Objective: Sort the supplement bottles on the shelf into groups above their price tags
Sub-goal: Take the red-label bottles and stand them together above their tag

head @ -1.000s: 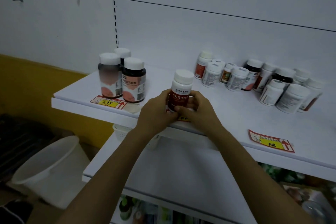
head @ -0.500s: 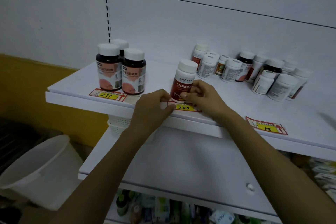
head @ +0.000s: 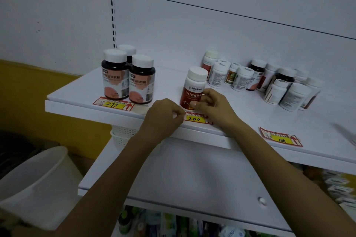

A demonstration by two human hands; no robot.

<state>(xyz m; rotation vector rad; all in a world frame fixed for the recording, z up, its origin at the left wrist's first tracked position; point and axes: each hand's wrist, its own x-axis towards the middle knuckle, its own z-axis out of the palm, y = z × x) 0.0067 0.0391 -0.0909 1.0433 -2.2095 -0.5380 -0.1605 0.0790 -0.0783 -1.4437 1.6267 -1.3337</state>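
1. The right hand [head: 213,104] grips the lower body of the red-labelled bottle [head: 194,86], thumb across the front and fingers curled round its right side
2. That bottle is a smooth white plastic cylinder with a ribbed white cap; it stands upright on the shelf [head: 250,113], just behind the 200 price tag [head: 196,118]
3. The left hand [head: 163,115] lies at the shelf's front edge with fingers curled, its fingertips meeting at the left end of the 200 price tag; I cannot tell whether they pinch it
4. To the left, three dark bottles [head: 141,81] with white caps and glossy pink-and-white labels stand touching in a group behind the 299 price tag [head: 113,104]
5. At the right rear, mixed bottles [head: 269,81], mostly white with some dark, are huddled near the back panel, well behind the 108 price tag [head: 281,137]
6. The shelf is flat, matt and white; a lower shelf [head: 183,175] juts out beneath it
7. A perforated white basket [head: 123,136] sits under the shelf's edge, and a pale round bucket [head: 38,184] stands below on the left, before a yellow wall band [head: 28,92]
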